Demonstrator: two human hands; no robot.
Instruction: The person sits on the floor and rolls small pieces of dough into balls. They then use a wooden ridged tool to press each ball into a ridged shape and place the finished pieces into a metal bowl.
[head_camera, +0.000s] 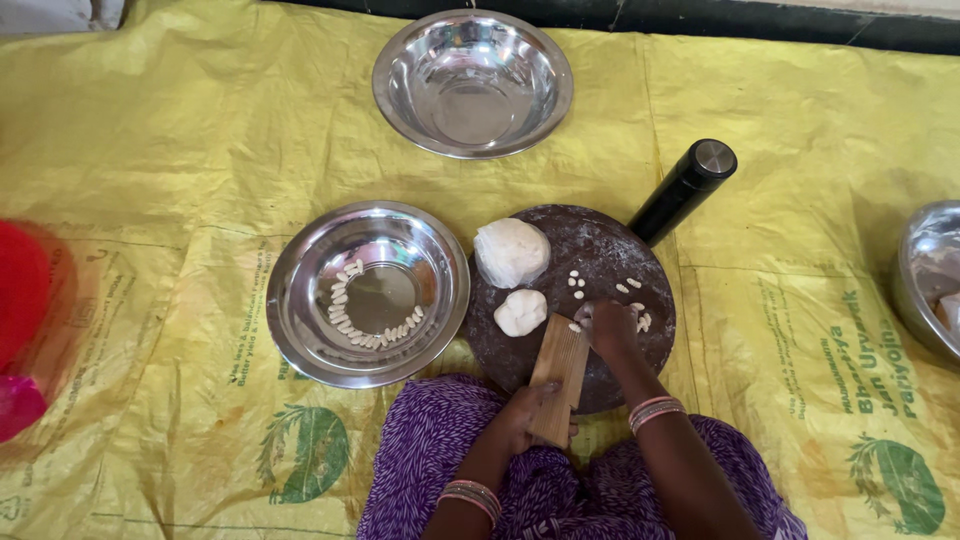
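Yellow printed sheeting covers the floor under my round dark board (600, 250). My left hand (528, 412) grips the ridged wooden paddle (560, 375) at its near end; my right hand (610, 325) pinches a dough bit onto its far end. Soft, light and tacky, I judge, so fingertips only. Shaped pieces lie in the steel bowl (300, 310).

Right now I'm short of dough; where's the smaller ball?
The smaller dough ball sits on the round dark board, just below the larger ball, beside the wooden paddle.
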